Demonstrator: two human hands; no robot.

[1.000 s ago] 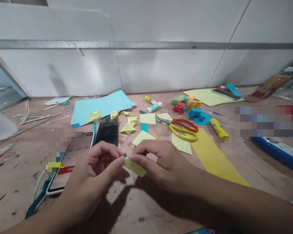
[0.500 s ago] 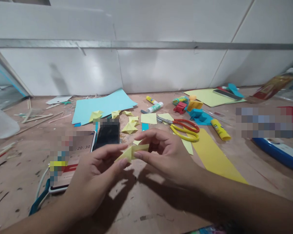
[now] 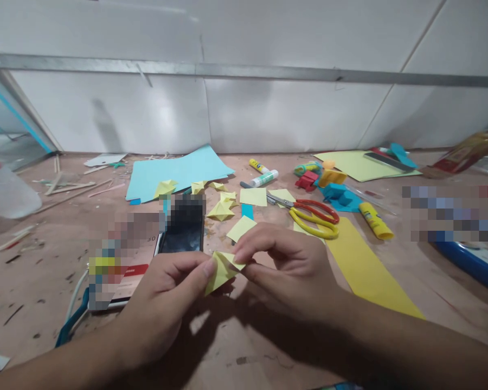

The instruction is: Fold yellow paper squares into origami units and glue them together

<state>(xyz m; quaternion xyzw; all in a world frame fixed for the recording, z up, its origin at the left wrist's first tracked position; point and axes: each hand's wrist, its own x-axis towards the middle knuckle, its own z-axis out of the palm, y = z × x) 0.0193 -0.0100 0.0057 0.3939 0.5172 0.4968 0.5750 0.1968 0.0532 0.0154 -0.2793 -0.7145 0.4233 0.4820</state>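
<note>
Paper (image 3: 222, 273), yellow and creased into a small peaked shape, is held between two hands above the near part of the table (image 3: 223, 363). The left hand (image 3: 173, 290) has its thumb on the left face of it, fingers curled behind, nearly closed in a pinch. The right hand (image 3: 288, 260) grips the opposite corner between thumb and bent forefinger, those tips almost together, the other fingers loosely curled. Just beyond the right fingers lies a yellow square (image 3: 241, 227), partly covered by them from this view. Past that, more squares (image 3: 253, 197) lie near the scissors (image 3: 287, 202), whose red and yellow handles point to the right and whose blades reach left. Several folded pieces (image 3: 222, 209) in the same yellow sit behind the black phone (image 3: 182, 230) and to its right. White-edged and partly blurred out, a second phone (image 3: 136, 270) lies nearest the left hand. Farther back are a blue sheet (image 3: 179, 170), a small yellow glue stick (image 3: 257, 166) and a green-and-white one (image 3: 265, 179). Over to the right, a yellow strip (image 3: 366, 265) runs toward the right forearm, with a larger yellow tube (image 3: 375, 220) beside it. Red (image 3: 307, 181) and blue (image 3: 341, 195) folded shapes sit close together behind the scissors.
</note>
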